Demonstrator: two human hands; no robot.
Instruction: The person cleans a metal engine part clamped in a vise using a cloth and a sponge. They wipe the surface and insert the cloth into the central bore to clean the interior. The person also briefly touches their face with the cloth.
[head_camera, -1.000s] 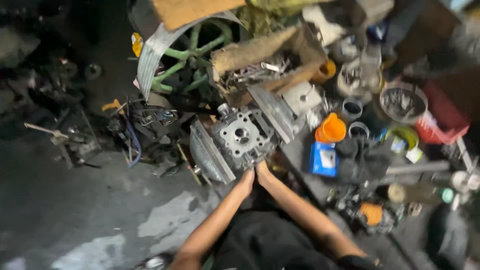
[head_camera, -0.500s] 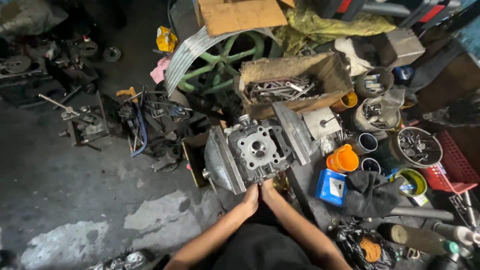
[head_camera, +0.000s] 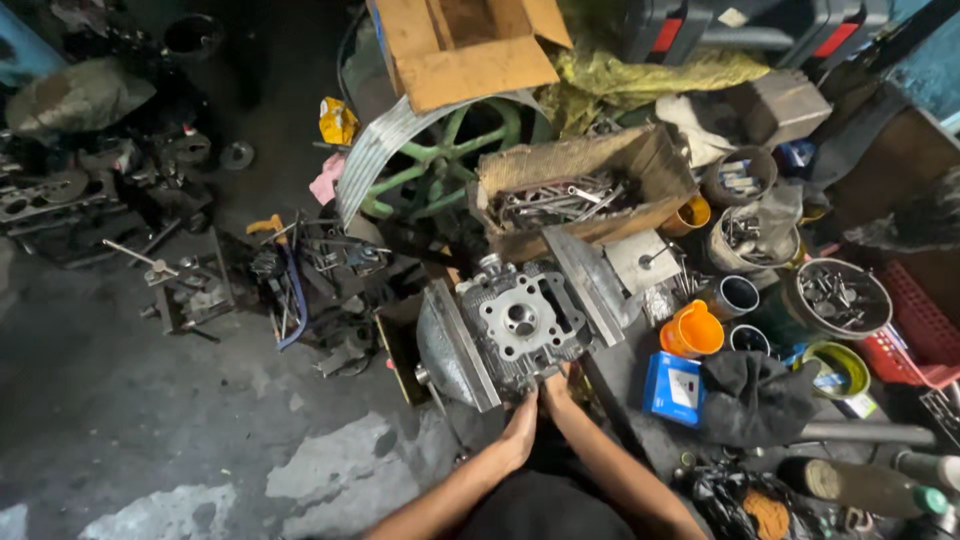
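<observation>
A grey metal engine block (head_camera: 520, 325) with a finned body sits on the floor (head_camera: 120, 420), held between two flat metal plates (head_camera: 455, 345). Both hands meet at its near edge. The left hand (head_camera: 520, 428) touches the lower rim of the block, and the right hand (head_camera: 556, 385) rests just beside it against the same edge. The fingers are hidden under the block, so I cannot tell whether either grip is apart or clamped.

Just behind the block stands a cardboard box (head_camera: 585, 185) full of wrenches and loose steel tools. Further behind it lies a green spoked wheel (head_camera: 450, 160) with a ribbed metal band across it, and beyond that an open, empty brown carton (head_camera: 465, 45).

To the right of the block, an orange plastic cup (head_camera: 690, 330) sits beside a dark round tin (head_camera: 738, 295). Past these, a round bowl (head_camera: 838, 295) holds bolts and small metal parts, and two tins (head_camera: 745, 215) further back hold more bits. A blue box (head_camera: 672, 388) lies near the right forearm, touching a black rag (head_camera: 755, 395). A red crate (head_camera: 915, 330) stands at the far right.

Left of the block, tangled dark scrap (head_camera: 300, 280) covers the floor.
</observation>
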